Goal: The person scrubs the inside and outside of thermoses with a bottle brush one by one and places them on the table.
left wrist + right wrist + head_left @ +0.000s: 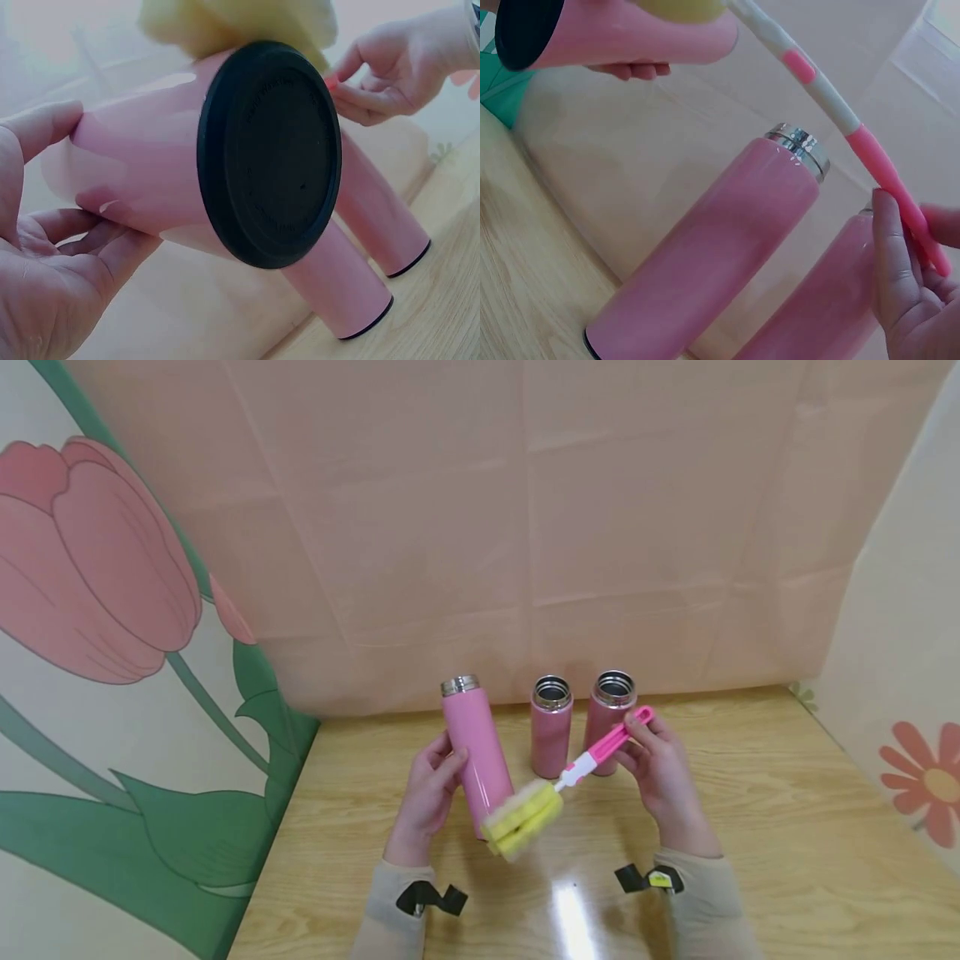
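Observation:
My left hand grips a pink thermos bottle by its side, off the table and tilted, its steel neck up and to the left. Its black base faces the left wrist camera. In my right hand is the pink end of a bottle brush, pinched between thumb and fingers. The brush's yellow sponge head is blurred and hangs in front of the bottle's lower end; whether they touch I cannot tell. Two more pink bottles, one in the middle and one at right, stand upright without lids.
The wooden table runs up to a pinkish-beige sheet hanging behind the bottles. A wall with a painted tulip closes the left side, and one with a painted flower the right.

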`<state>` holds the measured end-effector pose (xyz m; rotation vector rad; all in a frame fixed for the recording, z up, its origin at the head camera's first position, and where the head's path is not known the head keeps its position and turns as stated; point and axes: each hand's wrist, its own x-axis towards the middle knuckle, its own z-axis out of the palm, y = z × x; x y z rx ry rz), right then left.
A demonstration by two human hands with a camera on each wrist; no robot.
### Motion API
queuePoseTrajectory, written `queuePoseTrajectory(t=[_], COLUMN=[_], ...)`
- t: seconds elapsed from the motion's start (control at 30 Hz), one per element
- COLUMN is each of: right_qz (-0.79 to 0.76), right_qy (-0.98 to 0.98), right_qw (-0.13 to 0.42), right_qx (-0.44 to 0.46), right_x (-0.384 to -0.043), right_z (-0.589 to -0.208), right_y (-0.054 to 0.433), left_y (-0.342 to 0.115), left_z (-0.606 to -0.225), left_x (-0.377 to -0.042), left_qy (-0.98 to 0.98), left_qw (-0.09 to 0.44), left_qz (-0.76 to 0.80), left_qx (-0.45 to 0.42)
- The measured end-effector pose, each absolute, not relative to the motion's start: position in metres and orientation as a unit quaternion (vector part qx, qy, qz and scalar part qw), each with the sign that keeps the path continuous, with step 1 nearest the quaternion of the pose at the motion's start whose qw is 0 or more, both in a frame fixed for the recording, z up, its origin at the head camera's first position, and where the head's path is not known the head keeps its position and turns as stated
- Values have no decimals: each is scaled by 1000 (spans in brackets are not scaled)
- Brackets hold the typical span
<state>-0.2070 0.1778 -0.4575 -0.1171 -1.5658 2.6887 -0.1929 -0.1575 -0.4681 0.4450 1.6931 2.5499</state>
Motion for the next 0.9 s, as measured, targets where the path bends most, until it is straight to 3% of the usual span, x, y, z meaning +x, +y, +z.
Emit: queuePoseTrajectory(t=[0.53,0.9], right_qz=[965,975], right_qy=[-243,-172], right_qw=[86,127], right_qx=[-50,-65], right_x=[-207,-203], right_z=[-451,-443], right_y=[177,176], left_y=[-149,-143], left_z=[-472,-468], left_x=[-189,-187], left_qy=[539,604], left_qw=[77,86], left_qz=[808,778], left_qx=[224,150])
